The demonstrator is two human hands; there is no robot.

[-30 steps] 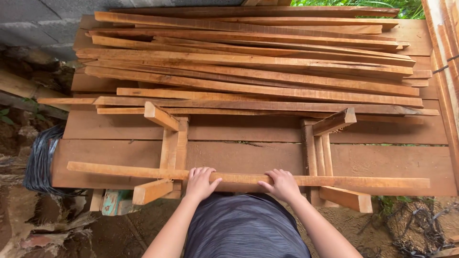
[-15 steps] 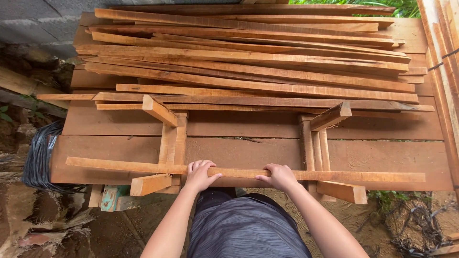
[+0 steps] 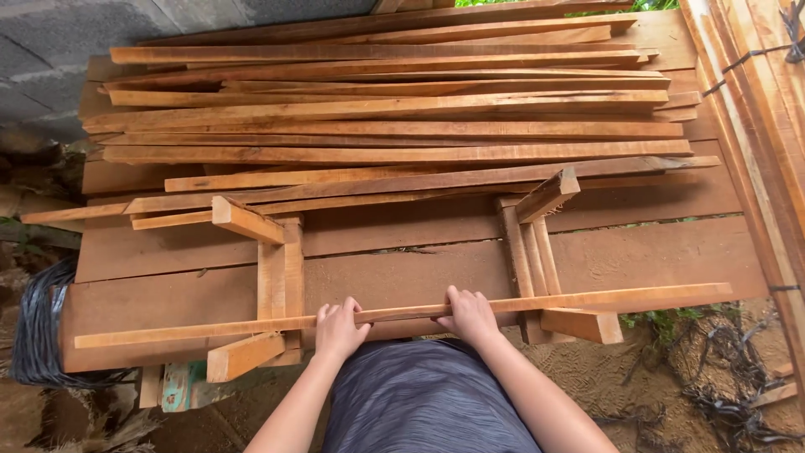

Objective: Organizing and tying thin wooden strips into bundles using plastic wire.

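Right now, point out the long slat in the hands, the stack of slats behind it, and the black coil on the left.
long slat (image 3: 587, 299), head view, bare face right of the hands.
stack of slats (image 3: 394, 109), head view, a middle board.
black coil (image 3: 33, 323), head view, its bundled strands.

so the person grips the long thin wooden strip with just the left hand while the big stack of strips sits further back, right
Not quite: in the head view both hands grip the long thin strip, the left hand and the right hand. The stack of strips does sit further back.

Two hands: left hand (image 3: 338, 327), right hand (image 3: 470, 315); one long slat (image 3: 402, 314) under both; two wooden jig frames: left (image 3: 280, 277), right (image 3: 528, 252); stacked slats (image 3: 394, 109) too many, overlapping, uncountable; one black coil (image 3: 33, 327).
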